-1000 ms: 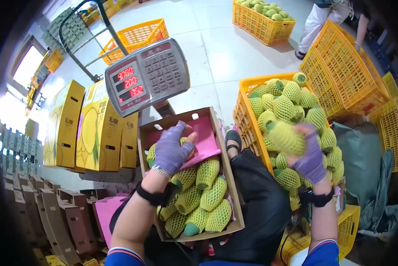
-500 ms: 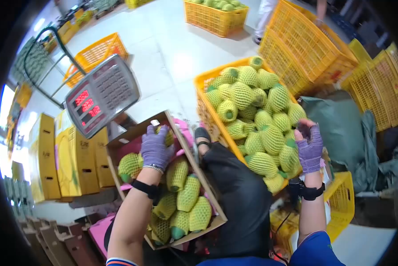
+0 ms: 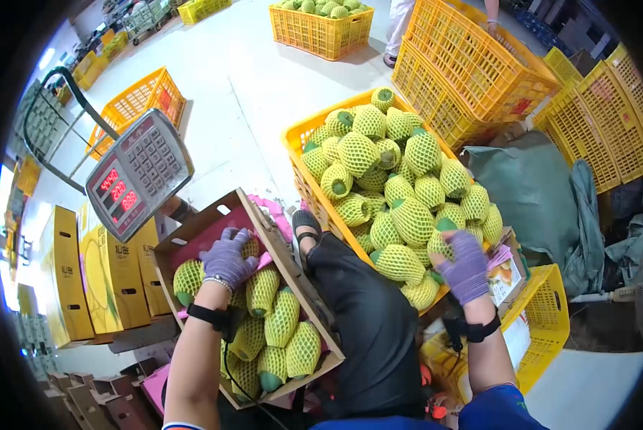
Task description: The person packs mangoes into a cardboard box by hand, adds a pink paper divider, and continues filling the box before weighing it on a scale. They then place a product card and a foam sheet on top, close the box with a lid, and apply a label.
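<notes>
Your right hand (image 3: pixel 466 266), fingers curled, meets a netted fruit (image 3: pixel 441 244) at the near right of the orange crate (image 3: pixel 306 183); its green end points away from you, the long axis running likewise. Your left hand (image 3: pixel 228 258), half spread, covers a second fruit (image 3: pixel 250 248) in the carton (image 3: pixel 291 281), its axis hidden. Whether either hand grips cannot be told.
</notes>
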{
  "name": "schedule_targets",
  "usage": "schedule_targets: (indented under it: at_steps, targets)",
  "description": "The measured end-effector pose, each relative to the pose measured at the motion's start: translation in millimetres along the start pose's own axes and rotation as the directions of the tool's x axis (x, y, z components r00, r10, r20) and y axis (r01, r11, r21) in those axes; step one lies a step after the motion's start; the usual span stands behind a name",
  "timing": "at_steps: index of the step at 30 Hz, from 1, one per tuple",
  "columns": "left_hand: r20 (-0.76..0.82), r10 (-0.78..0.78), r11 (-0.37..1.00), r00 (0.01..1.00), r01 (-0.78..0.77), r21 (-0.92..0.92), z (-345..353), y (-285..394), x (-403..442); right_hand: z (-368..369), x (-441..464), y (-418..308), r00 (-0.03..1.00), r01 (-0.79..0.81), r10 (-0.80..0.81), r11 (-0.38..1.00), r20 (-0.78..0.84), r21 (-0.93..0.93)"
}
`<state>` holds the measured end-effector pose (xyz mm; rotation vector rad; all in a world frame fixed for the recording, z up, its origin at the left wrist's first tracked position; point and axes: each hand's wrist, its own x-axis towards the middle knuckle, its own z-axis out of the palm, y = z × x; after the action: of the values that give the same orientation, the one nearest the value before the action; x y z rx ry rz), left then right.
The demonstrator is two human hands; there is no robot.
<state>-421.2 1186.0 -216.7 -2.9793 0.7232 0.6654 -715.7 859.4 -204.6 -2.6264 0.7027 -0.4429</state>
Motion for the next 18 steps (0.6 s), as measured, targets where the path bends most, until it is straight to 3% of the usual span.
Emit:
schedule_targets:
  at_steps: [1,3,5,7,8,9,10,12,13,14,15,16,17,18]
  targets:
    - [0.02,0.008,1.0,1.0,-0.008,0.019,1,-2,3,4,1,-13,0.972,0.187,-0.178,0.981,0.152,-0.052]
    - [0.014,0.02,1.0,1.0,-0.02,0.003,-1,-1,4,23,7,-35,0.911,0.227,-0.125,0.948,0.394,-0.224]
    - [0.017,0.033,0.999,0.999,-0.032,-0.01,-12,6,-6,48,13,-40,0.879,0.256,-0.102,0.925,0.465,-0.28]
    - [-0.245,0.136,0.987,0.96,-0.154,-0.056,-16,8,-31,60,18,-51,0.827,0.313,-0.011,0.84,0.563,-0.443]
    - [-0.409,0.199,0.963,0.891,-0.256,-0.089,-13,5,-43,61,16,-46,0.827,0.325,-0.024,0.837,0.562,-0.441]
    - [-0.543,0.241,0.919,0.805,-0.37,-0.14,-17,8,-60,59,12,-33,0.881,0.241,-0.08,0.924,0.465,-0.298]
    - [-0.528,0.257,0.872,0.81,-0.429,-0.234,-29,15,-84,56,10,-26,0.928,0.175,-0.118,0.975,0.355,-0.134]
    - [-0.479,0.304,0.54,0.824,-0.563,-0.625,-8,12,-108,31,5,-39,0.987,0.008,-0.04,0.98,0.158,0.2]
    - [-0.205,0.316,0.352,0.926,-0.315,-0.881,-12,20,-124,15,2,-59,0.991,0.081,-0.11,0.948,0.079,0.308]
    - [0.071,0.391,0.152,0.918,0.011,-0.988,-18,30,-140,1,-1,-82,0.986,0.156,-0.168,0.897,-0.008,0.414]
    - [0.171,0.483,-0.023,0.859,0.208,-0.978,-14,37,-148,-2,-4,-99,0.981,0.178,-0.194,0.886,-0.006,0.428]
    - [0.233,0.584,-0.178,0.778,0.402,-0.898,-9,45,-153,-3,-7,-115,0.934,0.339,-0.347,0.796,-0.082,0.501]
    - [0.127,0.641,-0.342,0.757,0.431,-0.835,-7,59,-154,-7,-10,-134,0.86,0.485,-0.482,0.671,-0.167,0.561]
    - [-0.003,0.635,-0.523,0.773,0.426,-0.738,-6,54,-162,-21,-13,-172,0.721,0.639,-0.692,0.647,-0.032,0.416]
